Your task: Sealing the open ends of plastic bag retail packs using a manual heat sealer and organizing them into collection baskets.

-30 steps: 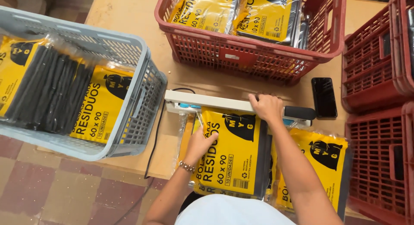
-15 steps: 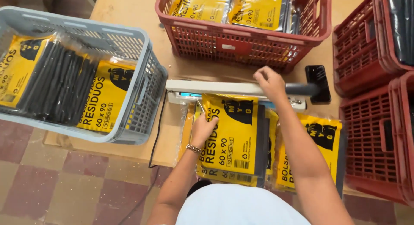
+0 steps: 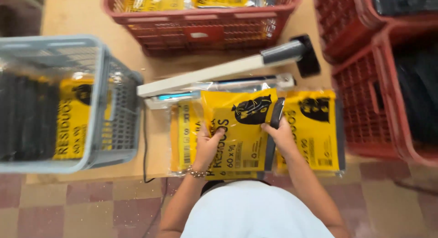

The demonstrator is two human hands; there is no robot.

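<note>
Currently both hands grip a yellow plastic packet of black bags (image 3: 242, 128) just below the raised cream heat-sealer arm (image 3: 214, 73). Left hand (image 3: 207, 146) fingers clasp its left side; right hand (image 3: 279, 136) fingers clasp its right edge. A grey plastic crate (image 3: 114, 115) sits left of the sealer.

Sealer (image 3: 214, 76) behind packet (image 3: 242, 128), grey basket (image 3: 114, 105) left, crates (image 3: 360, 83) right

1. We grip the yellow packet (image 3: 244, 128) with our left hand (image 3: 207, 144) and right hand (image 3: 279, 136).
2. Its top lies under the raised sealer arm (image 3: 214, 73).
3. A grey crate (image 3: 107, 105) stands left, a red crate (image 3: 205, 26) beyond.
</note>
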